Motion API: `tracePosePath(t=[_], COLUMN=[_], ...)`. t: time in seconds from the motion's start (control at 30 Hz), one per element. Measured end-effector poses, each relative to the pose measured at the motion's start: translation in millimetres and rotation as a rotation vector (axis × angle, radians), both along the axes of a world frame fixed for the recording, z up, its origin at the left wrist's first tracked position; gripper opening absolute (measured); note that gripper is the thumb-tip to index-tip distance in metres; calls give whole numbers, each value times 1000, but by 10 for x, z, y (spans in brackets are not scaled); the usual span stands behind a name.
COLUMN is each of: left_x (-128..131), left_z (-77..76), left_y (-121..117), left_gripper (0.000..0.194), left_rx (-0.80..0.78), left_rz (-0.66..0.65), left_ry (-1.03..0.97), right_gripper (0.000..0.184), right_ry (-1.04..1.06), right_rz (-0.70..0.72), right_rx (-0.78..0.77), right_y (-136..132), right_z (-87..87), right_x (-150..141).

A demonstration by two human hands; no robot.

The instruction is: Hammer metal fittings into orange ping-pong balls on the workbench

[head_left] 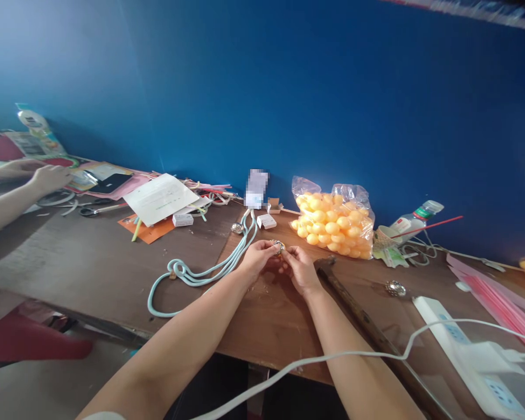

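My left hand and my right hand meet over the brown table, fingers pinched from both sides around a small round silver metal piece. Its exact kind is too small to make out. A light blue cord lies in loops to the left of my hands. Two similar patterned silver pieces rest apart from my hands: one silver piece beside the cord, another silver piece to the right. Behind my hands are small white boxes.
A clear bag of orange balls stands by the blue wall. A hammer, a power strip and a white cable occupy the right side. Papers and scissors lie left. Another person's hands work at far left.
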State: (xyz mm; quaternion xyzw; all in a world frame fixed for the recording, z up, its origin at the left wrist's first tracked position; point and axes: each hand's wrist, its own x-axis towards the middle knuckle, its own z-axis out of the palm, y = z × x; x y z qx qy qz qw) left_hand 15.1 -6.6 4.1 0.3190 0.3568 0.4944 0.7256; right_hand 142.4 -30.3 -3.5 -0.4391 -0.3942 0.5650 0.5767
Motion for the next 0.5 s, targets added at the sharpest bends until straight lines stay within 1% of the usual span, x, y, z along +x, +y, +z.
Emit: tracePosePath(t=[0.13, 0.3, 0.43, 0.5], left_x=[5, -9, -26, -31], left_z=[10, -10, -39, -47], left_y=[-9, 25, 64, 71], left_gripper=[20, 17, 13, 12], left_rx=[1, -9, -30, -40], left_rz=[33, -12, -20, -30], left_ry=[26, -23, -72, -73], right_gripper=[39, 37, 35, 35], right_ry=[-35, -21, 3, -19], right_rz=[1, -3, 20, 13], right_rx=[-1, 41, 48, 53], right_y=[7, 9, 6, 11], right_z=[-19, -14, -1, -12], right_x=[-2, -10, -2, 9])
